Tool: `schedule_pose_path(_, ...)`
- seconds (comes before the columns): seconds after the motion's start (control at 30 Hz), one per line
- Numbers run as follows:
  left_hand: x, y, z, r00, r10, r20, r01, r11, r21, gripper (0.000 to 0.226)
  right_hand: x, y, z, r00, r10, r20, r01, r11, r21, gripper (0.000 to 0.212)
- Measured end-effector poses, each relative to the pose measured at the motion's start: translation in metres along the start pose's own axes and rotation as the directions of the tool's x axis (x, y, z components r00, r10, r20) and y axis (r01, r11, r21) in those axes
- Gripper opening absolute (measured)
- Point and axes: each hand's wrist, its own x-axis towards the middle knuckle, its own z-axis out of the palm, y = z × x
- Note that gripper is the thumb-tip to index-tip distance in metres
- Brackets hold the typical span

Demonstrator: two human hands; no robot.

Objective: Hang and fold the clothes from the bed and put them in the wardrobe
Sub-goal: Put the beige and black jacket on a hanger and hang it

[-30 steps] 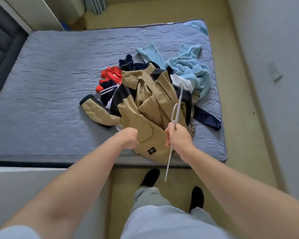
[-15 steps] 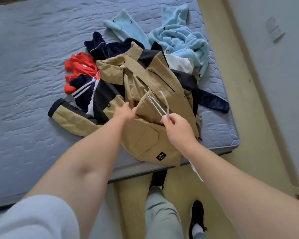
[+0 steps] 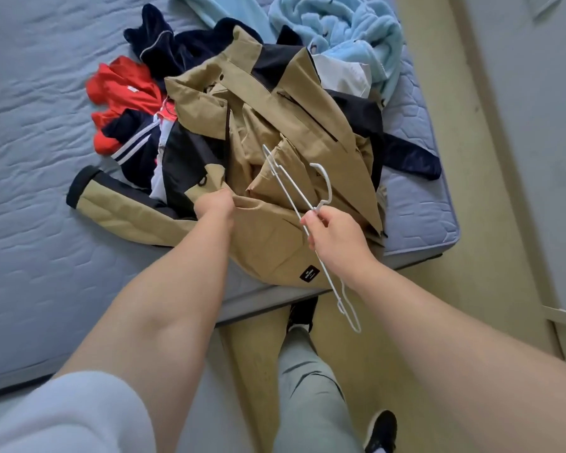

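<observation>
Gripping a fold of the tan jacket [image 3: 275, 243] with the left hand [image 3: 214, 204], curled tight into the cloth. Pinching the white wire hanger [image 3: 330, 191] near its neck with the right hand [image 3: 335, 238], just over the jacket's open front. Soft, limp, bulky cloth on top of the pile on the bed [image 3: 30, 158], likely to slump; best taken at collar or shoulders. Light, springy hanger. Compared with half a second back: closer in, hanger turned with hook showing clear.

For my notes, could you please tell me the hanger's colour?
The hanger is white; the head view shows it best.
</observation>
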Motion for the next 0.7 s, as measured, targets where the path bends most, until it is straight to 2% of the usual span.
schedule_pose_path(0.03, -0.002, 0.0, -0.005, 1.0, -0.021, 0.012, 0.022, 0.996, -0.09, 0.038, -0.003, -0.002, -0.001, 1.0, 0.007, -0.002, -0.007, 1.0, 0.015, 0.028)
schedule_pose_path(0.13, -0.013, 0.0, -0.026, 0.989, -0.03, 0.147, 0.062, 0.974, -0.219, 0.031, -0.014, -0.011, -0.007, 0.999, 0.036, -0.012, -0.035, 0.999, 0.031, 0.028)
schedule_pose_path(0.23, -0.035, -0.003, -0.048, 0.968, -0.038, 0.247, 0.141, 0.898, -0.416, 0.03, -0.026, -0.021, -0.013, 0.998, 0.057, -0.034, -0.055, 0.997, 0.052, 0.029)
schedule_pose_path(0.37, -0.066, 0.0, -0.071, 0.97, 0.028, 0.243, 0.073, 0.915, -0.396, 0.028, -0.041, -0.033, -0.016, 0.996, 0.064, -0.06, -0.059, 0.995, 0.081, 0.027)
schedule_pose_path(0.43, -0.085, 0.006, -0.084, 0.956, 0.133, 0.26, -0.058, 0.959, -0.278, 0.026, -0.049, -0.039, -0.018, 0.995, 0.066, -0.073, -0.059, 0.994, 0.088, 0.027)
schedule_pose_path(0.5, -0.1, 0.009, -0.095, 0.89, 0.372, 0.263, -0.366, 0.928, -0.074, 0.048, -0.055, -0.044, -0.019, 0.993, 0.067, -0.095, -0.058, 0.994, 0.089, 0.027)
schedule_pose_path(0.53, -0.106, 0.009, -0.099, 0.826, 0.5, 0.262, -0.523, 0.852, 0.022, 0.055, -0.058, -0.047, -0.02, 0.991, 0.072, -0.11, -0.062, 0.994, 0.093, 0.028)
schedule_pose_path(0.6, -0.122, 0.015, -0.106, 0.691, 0.672, 0.267, -0.72, 0.669, 0.181, 0.04, -0.062, -0.052, -0.021, 0.987, 0.086, -0.138, -0.071, 0.992, 0.108, 0.028)
schedule_pose_path(0.67, -0.139, 0.024, -0.113, 0.615, 0.743, 0.263, -0.788, 0.567, 0.239, 0.017, -0.065, -0.056, -0.022, 0.981, 0.104, -0.164, -0.086, 0.99, 0.115, 0.029)
schedule_pose_path(0.7, -0.148, 0.028, -0.117, 0.591, 0.761, 0.267, -0.807, 0.549, 0.22, 0.014, -0.068, -0.058, -0.022, 0.977, 0.114, -0.179, -0.092, 0.988, 0.123, 0.028)
